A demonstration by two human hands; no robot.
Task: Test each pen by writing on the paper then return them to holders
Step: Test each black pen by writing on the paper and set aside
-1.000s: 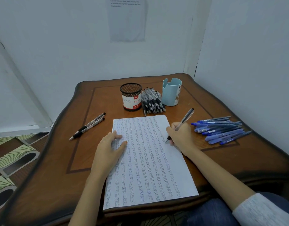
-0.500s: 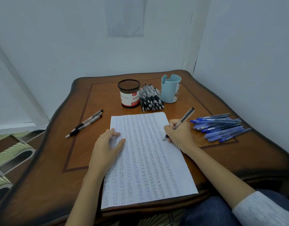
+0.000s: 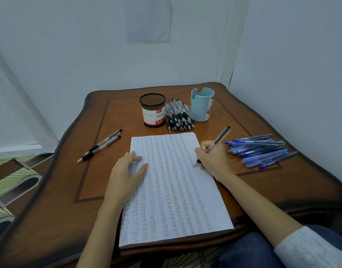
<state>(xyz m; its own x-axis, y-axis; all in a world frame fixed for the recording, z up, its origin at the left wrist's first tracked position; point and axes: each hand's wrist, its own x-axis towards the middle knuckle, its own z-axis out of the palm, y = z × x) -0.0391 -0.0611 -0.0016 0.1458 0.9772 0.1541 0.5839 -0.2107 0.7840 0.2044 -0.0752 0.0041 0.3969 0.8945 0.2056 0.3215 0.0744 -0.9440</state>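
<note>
A white sheet of paper covered in columns of blue writing lies on the wooden table. My right hand grips a clear pen with a black tip, its point touching the paper's right edge. My left hand rests flat on the paper's left side. A black mesh holder and a light blue holder stand at the back, with a pile of black-grip pens lying between them. Several blue pens lie at the right. Two black pens lie at the left.
Walls close in behind and to the right of the table. Patterned floor tiles show to the left. My blue-jeaned knee is under the table's near right edge.
The view has tilted slightly, shifting everything down in the frame. My right hand's pen tip stays at the paper's right edge with small writing motion. My left hand keeps its place.
</note>
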